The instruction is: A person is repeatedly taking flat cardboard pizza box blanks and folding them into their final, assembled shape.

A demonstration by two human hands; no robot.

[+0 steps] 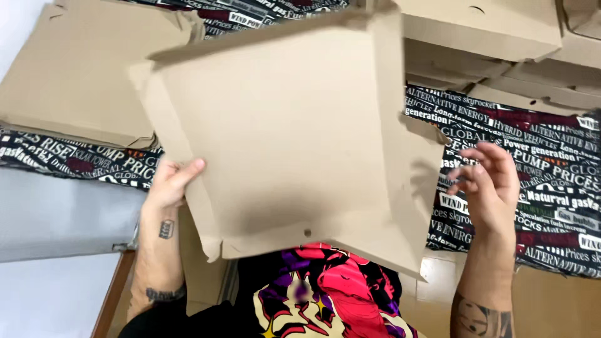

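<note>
A flat brown cardboard box blank point(288, 138), with creased side flaps partly folded up, fills the middle of the view and is tilted toward me. My left hand point(170, 184) grips its lower left edge, thumb on the inner face. My right hand point(488, 184) hovers just off the blank's right flap with its fingers spread, holding nothing. A small round hole shows near the blank's bottom edge.
A stack of flat cardboard blanks point(75, 75) lies at the upper left. Folded cardboard boxes point(494, 37) are piled at the upper right. A black cloth printed with white lettering point(551, 169) covers the surface. A grey sheet point(56, 213) lies at the left.
</note>
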